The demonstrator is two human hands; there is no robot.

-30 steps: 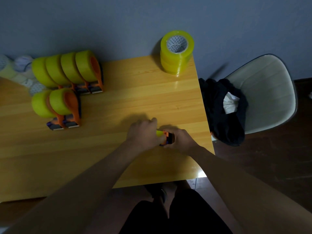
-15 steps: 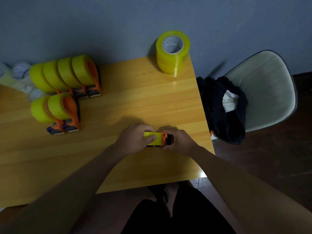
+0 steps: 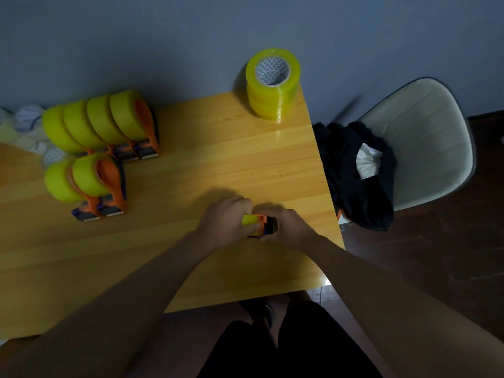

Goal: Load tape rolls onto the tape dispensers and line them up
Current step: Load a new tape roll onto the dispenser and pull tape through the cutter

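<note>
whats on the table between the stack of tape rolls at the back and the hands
Nothing: in the head view, the table is bare wood from the stack of tape rolls down to the left hand and right hand.

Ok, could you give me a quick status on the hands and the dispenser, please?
Left hand and right hand both grip dispenser with roll. Six loaded dispensers lined up. Path clear.

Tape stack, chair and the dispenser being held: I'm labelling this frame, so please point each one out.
tape stack (image 3: 272,85): head view, yellow side of the top roll.
chair (image 3: 425,143): head view, bare pale seat.
dispenser (image 3: 262,224): head view, orange part showing between the two hands.
</note>
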